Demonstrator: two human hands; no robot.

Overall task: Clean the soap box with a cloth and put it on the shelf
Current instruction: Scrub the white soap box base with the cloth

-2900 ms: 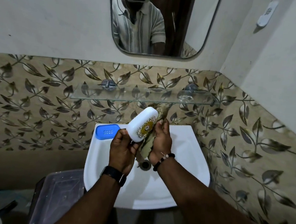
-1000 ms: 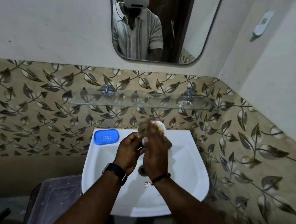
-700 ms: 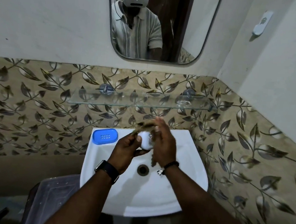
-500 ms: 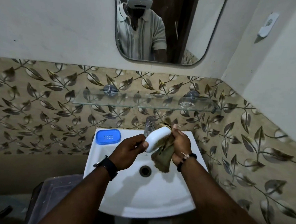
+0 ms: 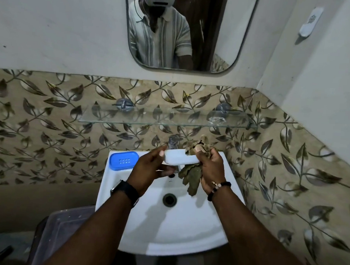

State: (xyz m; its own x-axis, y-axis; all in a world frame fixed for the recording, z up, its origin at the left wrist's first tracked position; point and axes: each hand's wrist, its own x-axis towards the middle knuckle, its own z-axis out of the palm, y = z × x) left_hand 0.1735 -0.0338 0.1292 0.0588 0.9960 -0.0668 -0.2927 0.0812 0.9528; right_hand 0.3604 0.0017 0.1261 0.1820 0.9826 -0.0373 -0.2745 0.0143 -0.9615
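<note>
Soap box [image 5: 179, 158] now level over basin [image 5: 183, 232].

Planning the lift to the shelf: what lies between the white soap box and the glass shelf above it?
In the head view, only the chrome tap and leaf-patterned tiles lie between the white soap box and the glass shelf.

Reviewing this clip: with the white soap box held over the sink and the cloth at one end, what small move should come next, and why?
Probably draw the cloth along the soap box toward the left hand. The right hand has the cloth bunched round the box's right end only, so the rest shows bare. The glass shelf above waits for later.
</note>
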